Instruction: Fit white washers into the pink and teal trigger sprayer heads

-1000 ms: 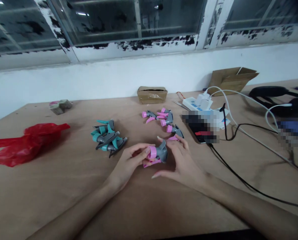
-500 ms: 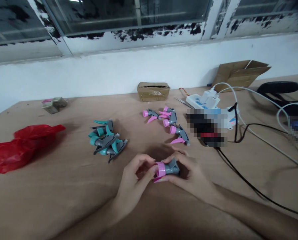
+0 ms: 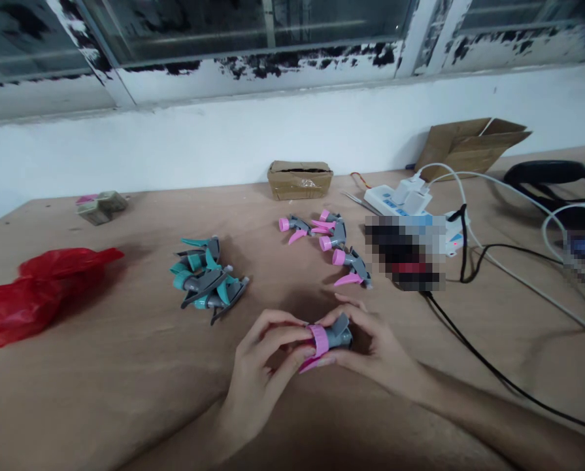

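Between my hands, near the front of the table, is a grey and pink trigger spray head (image 3: 338,335). Its ribbed pink collar points left and its pink trigger slants down below. My left hand (image 3: 267,360) pinches the collar with thumb and fingertips. Around the grey body closes my right hand (image 3: 378,340); its fingers hide part of the far end. Beyond them lie several pink and grey spray heads (image 3: 353,265). A heap of teal and grey spray heads (image 3: 208,278) rests to the left.
A red plastic bag (image 3: 51,284) lies at the left, with a small greenish block (image 3: 102,207) behind it. Against the wall stand a small cardboard box (image 3: 300,181) and an open carton (image 3: 461,150). A power strip (image 3: 387,197) and cables (image 3: 483,356) spread across the right.
My left fingers have shifted around the pink collar, the index finger now lying further over its top. The collar's ribbed side shows more, and the spray head has tilted slightly.
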Action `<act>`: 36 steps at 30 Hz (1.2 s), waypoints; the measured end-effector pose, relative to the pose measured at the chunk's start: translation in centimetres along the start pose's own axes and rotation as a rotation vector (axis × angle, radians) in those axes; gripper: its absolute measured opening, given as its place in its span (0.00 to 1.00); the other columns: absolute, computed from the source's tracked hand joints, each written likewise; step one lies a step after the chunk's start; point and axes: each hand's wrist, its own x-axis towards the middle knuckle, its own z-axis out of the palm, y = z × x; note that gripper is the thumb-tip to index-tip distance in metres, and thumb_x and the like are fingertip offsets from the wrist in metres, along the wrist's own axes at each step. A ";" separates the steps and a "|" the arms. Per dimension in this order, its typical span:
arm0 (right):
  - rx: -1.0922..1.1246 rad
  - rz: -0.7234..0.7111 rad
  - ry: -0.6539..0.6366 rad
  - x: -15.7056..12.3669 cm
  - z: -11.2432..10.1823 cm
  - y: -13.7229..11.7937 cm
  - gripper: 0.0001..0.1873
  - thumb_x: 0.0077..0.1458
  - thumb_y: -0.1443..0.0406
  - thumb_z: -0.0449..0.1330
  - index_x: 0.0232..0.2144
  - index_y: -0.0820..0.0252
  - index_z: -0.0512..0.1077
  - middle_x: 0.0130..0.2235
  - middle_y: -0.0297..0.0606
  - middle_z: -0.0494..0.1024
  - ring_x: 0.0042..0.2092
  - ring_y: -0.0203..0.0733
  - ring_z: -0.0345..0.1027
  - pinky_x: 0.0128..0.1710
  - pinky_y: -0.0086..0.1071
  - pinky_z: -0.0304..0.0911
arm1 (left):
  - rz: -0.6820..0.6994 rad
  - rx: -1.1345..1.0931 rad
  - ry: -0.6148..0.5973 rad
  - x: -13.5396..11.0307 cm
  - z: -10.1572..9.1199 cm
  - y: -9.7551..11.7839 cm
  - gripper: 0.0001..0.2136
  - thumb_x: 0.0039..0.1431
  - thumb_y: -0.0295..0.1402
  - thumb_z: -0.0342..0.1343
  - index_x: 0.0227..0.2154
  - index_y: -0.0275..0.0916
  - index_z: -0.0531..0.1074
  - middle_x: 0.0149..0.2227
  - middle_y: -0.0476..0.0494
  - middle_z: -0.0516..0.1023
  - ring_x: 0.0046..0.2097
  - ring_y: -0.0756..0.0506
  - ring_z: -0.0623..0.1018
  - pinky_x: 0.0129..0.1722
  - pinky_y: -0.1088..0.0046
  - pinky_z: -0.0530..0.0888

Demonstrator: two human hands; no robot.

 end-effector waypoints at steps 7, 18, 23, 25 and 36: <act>0.023 -0.009 0.023 -0.1 0.2 0.6 0.14 0.45 0.56 0.65 0.34 0.53 0.71 0.34 0.33 0.76 0.47 0.46 0.65 0.56 0.51 0.50 | 0.000 0.014 0.014 0.2 0.0 0.2 0.07 0.56 0.27 0.56 0.35 0.45 0.75 0.36 0.47 0.71 0.38 0.49 0.73 0.37 0.75 0.72; 0.243 0.092 -0.071 0.4 -0.6 0.8 0.14 0.47 0.59 0.64 0.37 0.54 0.71 0.37 0.35 0.74 0.39 0.41 0.68 0.39 0.36 0.65 | -0.061 -0.036 0.020 0.9 0.6 0.7 0.05 0.56 0.29 0.56 0.34 0.44 0.75 0.38 0.45 0.71 0.39 0.47 0.73 0.36 0.72 0.73; 0.348 0.145 -0.111 1.1 -1.8 0.8 0.13 0.46 0.59 0.64 0.36 0.54 0.71 0.35 0.33 0.75 0.38 0.38 0.69 0.39 0.34 0.66 | -0.080 -0.080 -0.039 2.3 1.0 1.5 0.04 0.56 0.30 0.55 0.35 0.42 0.74 0.39 0.45 0.70 0.39 0.48 0.74 0.33 0.76 0.73; 0.380 0.152 -0.122 1.4 -2.3 1.1 0.14 0.45 0.60 0.65 0.36 0.54 0.71 0.36 0.32 0.75 0.38 0.38 0.69 0.41 0.35 0.66 | -0.064 -0.085 -0.049 2.8 1.2 1.7 0.03 0.56 0.30 0.56 0.34 0.42 0.73 0.39 0.45 0.70 0.39 0.48 0.74 0.32 0.76 0.73; 0.465 0.205 -0.141 1.4 -1.6 2.0 0.19 0.40 0.55 0.67 0.36 0.53 0.72 0.37 0.35 0.77 0.39 0.40 0.71 0.41 0.39 0.68 | -0.057 -0.079 0.109 1.6 1.7 1.4 0.04 0.56 0.28 0.55 0.34 0.42 0.73 0.37 0.45 0.72 0.38 0.48 0.73 0.33 0.75 0.72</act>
